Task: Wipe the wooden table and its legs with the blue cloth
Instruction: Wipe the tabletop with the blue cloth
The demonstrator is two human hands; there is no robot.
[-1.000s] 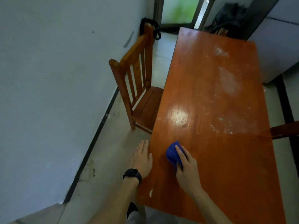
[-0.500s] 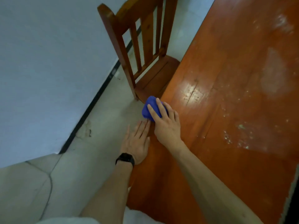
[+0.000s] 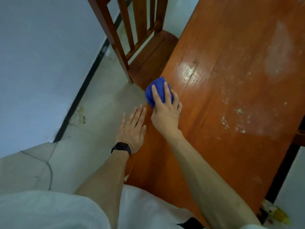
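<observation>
The orange-brown wooden table (image 3: pixel 231 146) fills the right half of the head view. Its top carries white dusty patches and specks (image 3: pixel 239 116) and a glossy glare spot. A bunched blue cloth (image 3: pixel 158 80) sits on the tabletop just inside the left edge. My right hand (image 3: pixel 165 113) lies over the cloth and grips it, fingers spread across its top. My left hand (image 3: pixel 132 128), with a black band on the wrist, rests flat at the table's left edge, fingers straight and empty. The table's legs are hidden.
A wooden slat-back chair (image 3: pixel 148 58) stands tucked against the table's left side, just beyond the cloth. A pale wall (image 3: pixel 41 63) with a black skirting runs close on the left, leaving a narrow strip of tiled floor. A small yellow-and-white object (image 3: pixel 274 212) lies on the floor at the lower right.
My right hand has carried the cloth forward and to the left edge near the chair, then slightly back onto the top. The left hand has slid forward along the edge. The view has come closer.
</observation>
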